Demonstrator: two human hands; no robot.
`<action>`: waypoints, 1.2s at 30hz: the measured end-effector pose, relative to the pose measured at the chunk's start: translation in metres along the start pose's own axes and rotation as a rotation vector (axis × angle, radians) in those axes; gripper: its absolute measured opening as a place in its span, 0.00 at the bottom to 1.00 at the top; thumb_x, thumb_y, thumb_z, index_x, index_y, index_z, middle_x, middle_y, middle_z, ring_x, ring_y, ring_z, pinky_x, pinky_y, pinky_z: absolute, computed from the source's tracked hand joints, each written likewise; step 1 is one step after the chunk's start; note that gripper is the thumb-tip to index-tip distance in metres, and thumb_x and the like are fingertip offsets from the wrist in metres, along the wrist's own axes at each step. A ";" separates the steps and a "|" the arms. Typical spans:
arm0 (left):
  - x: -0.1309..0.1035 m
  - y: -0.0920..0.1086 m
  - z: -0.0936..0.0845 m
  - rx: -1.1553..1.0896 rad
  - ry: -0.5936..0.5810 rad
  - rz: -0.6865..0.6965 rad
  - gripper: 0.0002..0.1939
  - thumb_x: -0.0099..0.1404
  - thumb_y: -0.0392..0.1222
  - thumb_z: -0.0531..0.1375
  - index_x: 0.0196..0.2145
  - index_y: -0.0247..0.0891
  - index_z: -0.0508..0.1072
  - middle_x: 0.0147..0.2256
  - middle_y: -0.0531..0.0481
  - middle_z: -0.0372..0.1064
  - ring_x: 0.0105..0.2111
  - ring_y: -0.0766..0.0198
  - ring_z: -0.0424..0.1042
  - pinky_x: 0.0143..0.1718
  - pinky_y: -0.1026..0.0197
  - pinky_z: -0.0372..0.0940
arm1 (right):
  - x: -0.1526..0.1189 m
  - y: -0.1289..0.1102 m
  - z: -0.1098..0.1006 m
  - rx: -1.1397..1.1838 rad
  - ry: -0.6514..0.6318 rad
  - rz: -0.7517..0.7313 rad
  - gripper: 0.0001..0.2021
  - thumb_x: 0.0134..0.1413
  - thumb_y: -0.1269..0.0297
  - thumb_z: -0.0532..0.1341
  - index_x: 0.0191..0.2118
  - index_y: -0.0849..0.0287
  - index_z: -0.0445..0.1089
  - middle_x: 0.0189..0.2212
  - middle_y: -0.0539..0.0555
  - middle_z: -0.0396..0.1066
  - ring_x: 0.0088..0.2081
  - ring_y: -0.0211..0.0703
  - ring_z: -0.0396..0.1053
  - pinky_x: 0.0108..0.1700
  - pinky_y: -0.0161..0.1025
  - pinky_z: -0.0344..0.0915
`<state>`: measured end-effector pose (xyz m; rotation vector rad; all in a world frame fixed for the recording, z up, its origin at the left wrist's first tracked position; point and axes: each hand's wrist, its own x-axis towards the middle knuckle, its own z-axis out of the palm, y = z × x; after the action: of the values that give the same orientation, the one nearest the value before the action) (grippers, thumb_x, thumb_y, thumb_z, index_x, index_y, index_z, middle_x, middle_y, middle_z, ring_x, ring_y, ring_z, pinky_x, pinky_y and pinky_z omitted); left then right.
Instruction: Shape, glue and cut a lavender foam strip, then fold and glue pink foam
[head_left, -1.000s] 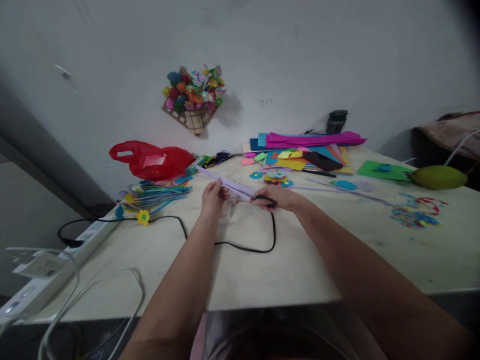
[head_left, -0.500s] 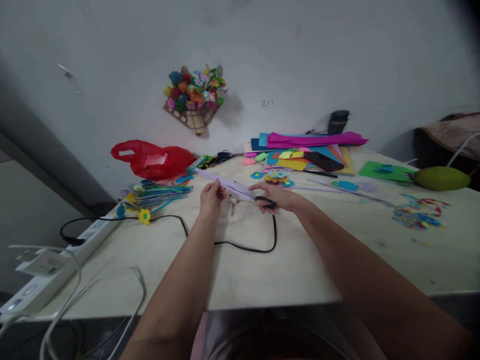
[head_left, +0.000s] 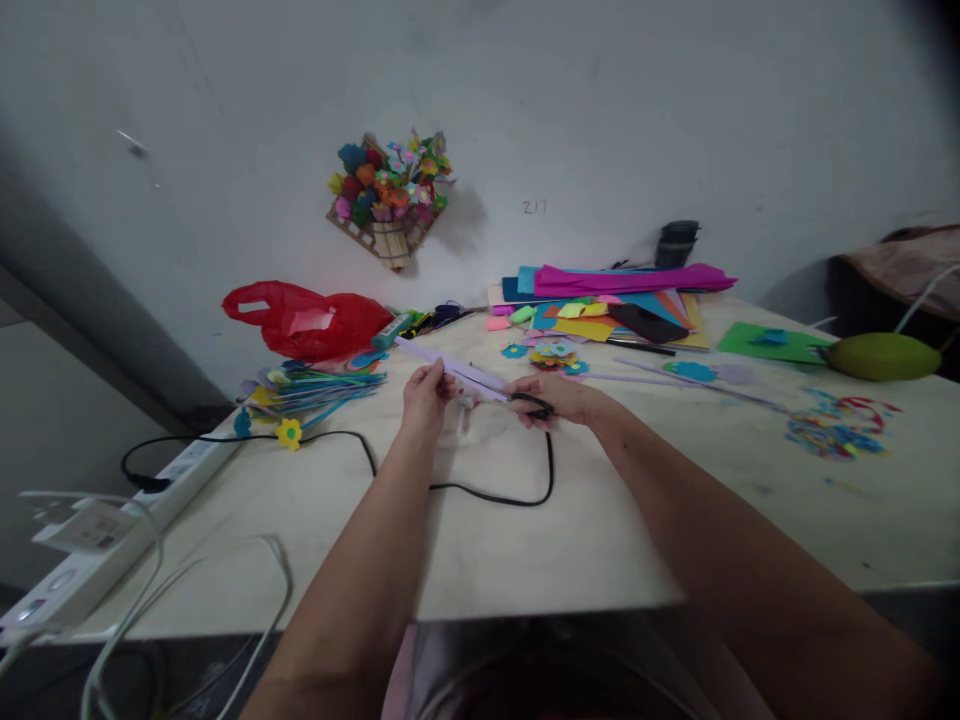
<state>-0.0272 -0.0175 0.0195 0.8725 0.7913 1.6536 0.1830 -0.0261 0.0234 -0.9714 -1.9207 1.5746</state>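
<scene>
Left fingers (head_left: 431,374) pinch the lilac strip (head_left: 417,350); its long axis slants rightward to the scissors (head_left: 531,404) in the right hand (head_left: 553,397).

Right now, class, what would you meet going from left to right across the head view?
White power strip, yellow flower, left hand, right hand, dark cup, green sheet, green oval object.

You are at a craft workspace, though whether it is in a home or a workshop you cannot tell. Stacked coloured sheets (head_left: 634,281), cut-out paper flowers (head_left: 555,356), a heap of scraps (head_left: 836,436) and a flower display (head_left: 390,195) on the plain wall (head_left: 600,120) show it.
</scene>
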 end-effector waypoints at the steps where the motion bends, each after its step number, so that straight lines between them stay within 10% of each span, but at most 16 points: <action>1: -0.001 -0.001 0.001 0.003 -0.012 -0.005 0.15 0.48 0.44 0.65 0.23 0.35 0.62 0.17 0.56 0.64 0.15 0.73 0.63 0.17 0.69 0.58 | 0.000 0.000 0.000 -0.007 -0.007 -0.001 0.13 0.49 0.60 0.59 0.39 0.62 0.66 0.18 0.47 0.66 0.13 0.29 0.58 0.13 0.26 0.48; 36: 0.000 -0.002 0.002 -0.026 -0.023 0.027 0.15 0.48 0.45 0.65 0.24 0.36 0.62 0.15 0.57 0.63 0.13 0.73 0.61 0.15 0.70 0.55 | 0.002 -0.001 0.003 0.003 0.006 -0.032 0.08 0.47 0.63 0.59 0.29 0.65 0.67 0.15 0.45 0.62 0.13 0.26 0.55 0.14 0.27 0.48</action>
<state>-0.0243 -0.0173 0.0188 0.8858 0.7441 1.6713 0.1790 -0.0268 0.0238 -0.9381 -1.9198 1.5550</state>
